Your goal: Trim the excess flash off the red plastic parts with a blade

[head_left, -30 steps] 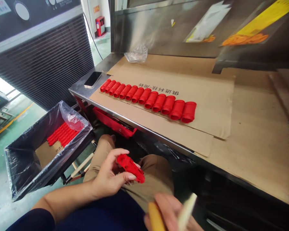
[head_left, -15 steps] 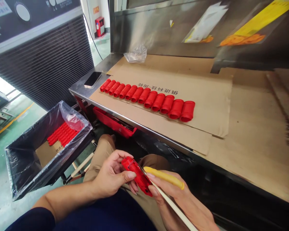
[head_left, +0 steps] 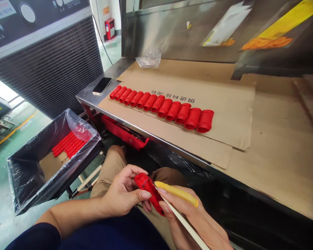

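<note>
My left hand [head_left: 127, 191] is closed on a red plastic tube-like part [head_left: 148, 191] over my lap, thumb on top and fingertips beneath. My right hand [head_left: 190, 215] grips a slim yellow handle [head_left: 177, 194] and a long cream rod [head_left: 186, 224]. Their narrow front ends meet the side of the red part; whether they form one tool I cannot tell. Right fingertips also touch the part's lower end. On the bench, a row of similar red tubes [head_left: 174, 110] lies side by side on cardboard [head_left: 219, 100].
A plastic-lined dark bin [head_left: 28, 184] at the left holds several red parts on cardboard. On the metal bench [head_left: 79, 95] are a phone [head_left: 102, 85] and a clear plastic bag [head_left: 150, 59]. A red tray [head_left: 125, 133] sits below the bench edge.
The red part has turned slightly in my left hand, and the tool tips remain against its side. The whole view has shifted a little. The row of tubes is unchanged.
</note>
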Motion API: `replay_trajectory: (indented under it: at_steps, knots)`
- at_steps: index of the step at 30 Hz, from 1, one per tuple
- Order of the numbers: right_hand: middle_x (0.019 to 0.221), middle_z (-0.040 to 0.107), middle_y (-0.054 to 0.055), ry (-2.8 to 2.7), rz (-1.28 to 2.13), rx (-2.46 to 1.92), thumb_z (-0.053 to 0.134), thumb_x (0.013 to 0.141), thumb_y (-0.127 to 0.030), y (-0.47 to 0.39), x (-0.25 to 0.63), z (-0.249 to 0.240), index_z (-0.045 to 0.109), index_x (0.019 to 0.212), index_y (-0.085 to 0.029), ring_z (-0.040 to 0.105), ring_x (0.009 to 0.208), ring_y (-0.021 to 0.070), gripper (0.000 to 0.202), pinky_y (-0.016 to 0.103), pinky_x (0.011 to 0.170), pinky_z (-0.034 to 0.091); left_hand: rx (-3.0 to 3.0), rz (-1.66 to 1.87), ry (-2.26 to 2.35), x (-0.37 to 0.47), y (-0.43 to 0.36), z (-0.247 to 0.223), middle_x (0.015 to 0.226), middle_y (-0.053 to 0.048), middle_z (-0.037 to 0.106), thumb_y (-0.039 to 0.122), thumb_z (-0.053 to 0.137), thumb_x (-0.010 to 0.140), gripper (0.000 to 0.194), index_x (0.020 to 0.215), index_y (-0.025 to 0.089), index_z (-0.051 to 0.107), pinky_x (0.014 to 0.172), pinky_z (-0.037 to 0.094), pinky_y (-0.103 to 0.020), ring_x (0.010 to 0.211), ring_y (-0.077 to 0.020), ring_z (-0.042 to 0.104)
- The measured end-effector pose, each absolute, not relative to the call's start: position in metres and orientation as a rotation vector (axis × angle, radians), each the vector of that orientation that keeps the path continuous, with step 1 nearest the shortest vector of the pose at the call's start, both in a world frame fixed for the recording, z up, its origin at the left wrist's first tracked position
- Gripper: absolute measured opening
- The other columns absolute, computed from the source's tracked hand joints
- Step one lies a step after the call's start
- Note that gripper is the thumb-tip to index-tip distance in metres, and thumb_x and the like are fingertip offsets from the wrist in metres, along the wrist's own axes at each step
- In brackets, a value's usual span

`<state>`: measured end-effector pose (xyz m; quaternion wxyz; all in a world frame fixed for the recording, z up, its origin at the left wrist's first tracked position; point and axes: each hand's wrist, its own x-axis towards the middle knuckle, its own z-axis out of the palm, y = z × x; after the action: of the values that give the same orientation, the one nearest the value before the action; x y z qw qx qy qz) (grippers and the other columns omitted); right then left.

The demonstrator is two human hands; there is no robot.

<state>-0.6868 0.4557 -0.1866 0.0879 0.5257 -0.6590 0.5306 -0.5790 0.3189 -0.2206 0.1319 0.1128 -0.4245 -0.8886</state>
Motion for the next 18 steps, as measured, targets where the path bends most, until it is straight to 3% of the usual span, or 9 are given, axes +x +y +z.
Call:
replay_trajectory:
  at_steps: [7, 13, 18]
  knots:
    - [0.097, 0.077, 0.007, -1.967, 1.539, 1.521, 0.063, 0.092, -0.004, 0.454, -0.684, -0.188, 0.071, 0.113, -0.018, 0.074, 0.088, 0.0187, 0.027, 0.029, 0.07, 0.062, 0.414, -2.541, -1.272, -0.578, 0.321, -0.216, 0.091, -0.001, 0.069, 0.031, 0.087, 0.079, 0.049, 0.112, 0.018, 0.054, 0.055, 0.06, -0.02, 0.057, -0.0082, 0.069]
    - [0.096, 0.078, 0.007, -1.959, 1.504, 1.559, 0.065, 0.088, 0.0, 0.461, -0.682, -0.186, 0.072, 0.114, -0.019, 0.074, 0.089, 0.0209, 0.033, 0.033, 0.073, 0.062, 0.466, -2.438, -1.328, -0.576, 0.323, -0.215, 0.083, 0.0, 0.069, 0.033, 0.086, 0.08, 0.047, 0.108, 0.018, 0.052, 0.053, 0.056, -0.017, 0.055, -0.0074, 0.065]
    - [0.104, 0.076, 0.008, -2.044, 1.523, 1.641, 0.061, 0.09, -0.002, 0.47, -0.686, -0.181, 0.07, 0.118, -0.02, 0.074, 0.093, 0.0198, 0.035, 0.03, 0.076, 0.063, 0.521, -2.473, -1.366, -0.576, 0.319, -0.209, 0.086, -0.001, 0.068, 0.037, 0.088, 0.077, 0.052, 0.109, 0.018, 0.052, 0.052, 0.056, -0.02, 0.055, -0.0087, 0.066]
